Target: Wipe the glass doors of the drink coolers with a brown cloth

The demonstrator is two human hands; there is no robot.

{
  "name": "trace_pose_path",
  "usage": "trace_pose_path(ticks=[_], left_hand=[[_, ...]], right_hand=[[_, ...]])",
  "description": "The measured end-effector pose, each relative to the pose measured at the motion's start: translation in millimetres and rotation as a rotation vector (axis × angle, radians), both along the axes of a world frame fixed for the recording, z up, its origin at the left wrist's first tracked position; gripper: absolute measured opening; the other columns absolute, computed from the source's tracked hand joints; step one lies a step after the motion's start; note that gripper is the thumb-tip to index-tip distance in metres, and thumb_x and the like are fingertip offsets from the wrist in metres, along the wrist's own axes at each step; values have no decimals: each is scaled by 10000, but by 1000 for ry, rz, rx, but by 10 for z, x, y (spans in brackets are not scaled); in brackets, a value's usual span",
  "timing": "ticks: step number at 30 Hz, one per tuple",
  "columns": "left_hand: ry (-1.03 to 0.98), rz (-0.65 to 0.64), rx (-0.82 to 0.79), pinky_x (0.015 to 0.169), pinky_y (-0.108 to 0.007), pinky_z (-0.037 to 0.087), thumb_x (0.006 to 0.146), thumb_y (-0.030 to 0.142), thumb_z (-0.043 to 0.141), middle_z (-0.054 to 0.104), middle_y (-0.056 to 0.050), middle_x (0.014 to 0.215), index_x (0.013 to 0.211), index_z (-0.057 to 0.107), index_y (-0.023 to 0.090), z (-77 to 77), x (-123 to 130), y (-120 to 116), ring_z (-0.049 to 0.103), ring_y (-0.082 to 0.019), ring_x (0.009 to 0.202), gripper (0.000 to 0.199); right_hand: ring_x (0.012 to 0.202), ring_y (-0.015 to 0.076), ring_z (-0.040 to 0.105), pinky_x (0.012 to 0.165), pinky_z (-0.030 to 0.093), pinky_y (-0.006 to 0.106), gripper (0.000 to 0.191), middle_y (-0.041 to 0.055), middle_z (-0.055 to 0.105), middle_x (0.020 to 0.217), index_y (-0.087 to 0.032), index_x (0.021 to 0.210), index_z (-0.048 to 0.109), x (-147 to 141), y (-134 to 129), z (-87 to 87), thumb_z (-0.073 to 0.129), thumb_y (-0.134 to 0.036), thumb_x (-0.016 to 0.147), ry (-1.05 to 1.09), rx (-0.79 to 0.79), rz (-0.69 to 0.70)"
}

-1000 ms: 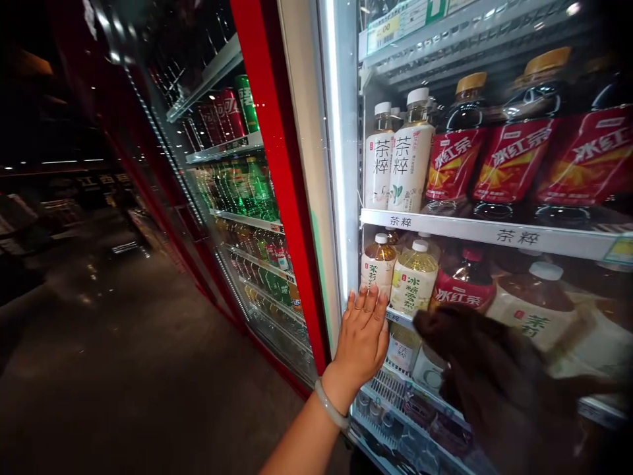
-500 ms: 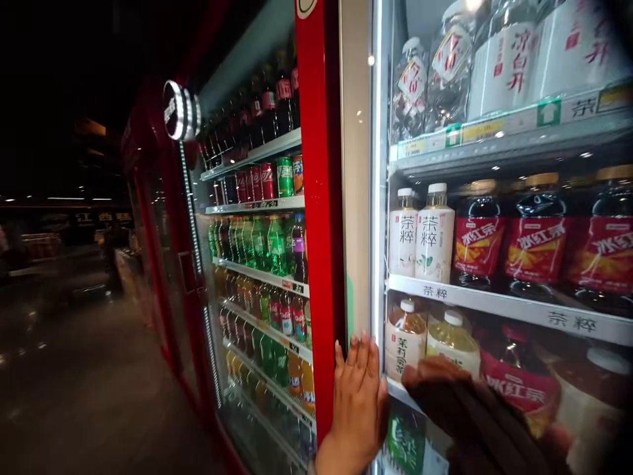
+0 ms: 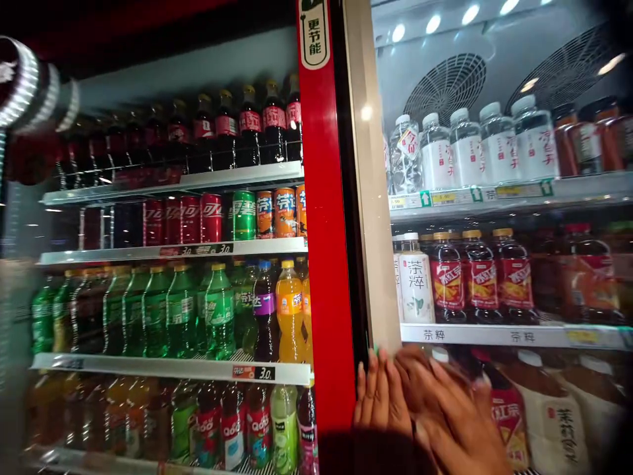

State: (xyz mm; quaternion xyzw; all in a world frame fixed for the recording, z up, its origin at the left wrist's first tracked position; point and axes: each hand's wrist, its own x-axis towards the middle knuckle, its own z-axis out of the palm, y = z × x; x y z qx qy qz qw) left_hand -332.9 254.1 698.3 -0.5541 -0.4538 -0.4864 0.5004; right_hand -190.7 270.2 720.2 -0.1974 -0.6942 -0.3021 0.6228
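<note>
A red drinks cooler (image 3: 198,56) fills the left of the view, and a brightly lit glass-fronted cooler (image 3: 390,72) stands close beside it on the right. Between their shelves run a red upright (image 3: 326,251) and a pale frame (image 3: 376,198), with a narrow dark strip between the two. Two round, dark fan grilles (image 3: 448,82) show high in the right cooler. Low at the pale frame are both bare hands. The right hand (image 3: 455,422) is slightly blurred, its fingers extended close together and overlapping the left in view; it has hold of nothing visible. The left hand (image 3: 380,399) is open, fingers up and slightly apart, also with nothing visible in its grasp; whether either presses on the frame or glass, I cannot tell. Right of them, on the low level, stand large bottles with cream labels (image 3: 556,415). Above are iced tea bottles with red labels (image 3: 482,284) and a white-labelled tea bottle (image 3: 417,284), then clear water bottles (image 3: 467,155). The red cooler holds cola bottles (image 3: 250,125) on top, green soda bottles (image 3: 219,310) mid-height and Qoo bottles (image 3: 232,429) lower down. A rounded sticker (image 3: 314,36) tops the upright. Red cans (image 3: 211,218) share a shelf with green and orange ones. A small price tag (image 3: 264,373) reads 3.0.
</note>
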Motion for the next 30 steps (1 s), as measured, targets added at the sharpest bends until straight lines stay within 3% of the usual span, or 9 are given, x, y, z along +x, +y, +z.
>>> trace_pose_path(ticks=[3, 5, 10, 12, 15, 18, 20, 25, 30], left_hand=[[-62, -107, -137, 1274, -436, 444, 1044, 260, 401, 210, -147, 1752, 1694, 84, 79, 626, 42, -301, 223, -291, 1627, 745], [22, -178, -226, 1284, -509, 420, 1045, 298, 405, 117, -129, 1770, 1700, 14, 117, 934, 16, -443, 185, -323, 1635, 785], [48, -267, -306, 1300, -497, 391, 1064, 374, 398, 104, -154, 1766, 1689, -95, 123, 1129, -36, -450, 173, -305, 1638, 835], [44, -259, -291, 1314, -488, 364, 1067, 401, 399, 137, -168, 1765, 1692, -61, 109, 1284, 14, -385, 168, -297, 1640, 829], [39, -220, -220, 1348, -502, 271, 1074, 403, 363, 185, -191, 1758, 1685, 77, 51, 1825, 132, -322, 142, -290, 1648, 761], [86, -149, -138, 1369, -528, 153, 1074, 373, 332, 267, -178, 1742, 1649, 246, 33, 2378, 177, -318, 154, -279, 1652, 674], [111, -102, -105, 1373, -526, 126, 1057, 315, 348, 330, -168, 1721, 1631, 305, 46, 2518, 124, -309, 214, -263, 1642, 635], [131, -23, -84, 1359, -528, 194, 988, 226, 419, 385, -190, 1689, 1610, 344, 40, 2508, -79, -193, 271, -271, 1626, 653], [52, 86, -89, 1363, -542, 87, 977, 244, 457, 274, -256, 1719, 1610, 284, -45, 3349, -37, -163, 183, -322, 1645, 717]], right_hand=[[1436, 320, 537, 1295, 285, 651, 814, -11, 483, 1589, -456, 1641, 242, -158, -81, 767, 517, -229, 910, -77, 2, -80], [1490, 321, 484, 1315, 217, 685, 745, 7, 465, 1626, -453, 1640, 280, -209, -110, 1041, 507, -210, 973, -51, 17, -45], [1541, 308, 414, 1342, 217, 610, 728, 105, 427, 1651, -278, 1678, 248, -121, -140, 697, 494, -222, 995, -100, 0, -48], [1529, 316, 432, 1339, 221, 610, 725, 132, 455, 1632, -239, 1675, 260, -68, -78, 769, 506, -253, 994, -120, 24, -50], [1513, 340, 452, 1313, 214, 687, 604, 68, 391, 1681, -366, 1592, 433, -35, 51, 1510, 499, -235, 1006, -59, 59, -47], [1533, 351, 418, 1306, 199, 704, 504, 73, 345, 1703, -330, 1525, 531, -15, 103, 2290, 521, -290, 1023, -59, 138, -41], [1543, 318, 410, 1310, 234, 670, 479, 79, 375, 1689, -294, 1501, 551, 33, 99, 2423, 518, -267, 1023, -141, 183, -45], [1567, 241, 372, 1314, 308, 576, 561, 63, 456, 1644, -276, 1551, 484, 179, 113, 2299, 473, -156, 1003, -375, 292, -78], [1524, 273, 441, 1276, 364, 590, 427, 61, 466, 1637, -253, 1396, 643, -6, 114, 3517, 486, -224, 1000, -310, 280, -47]])
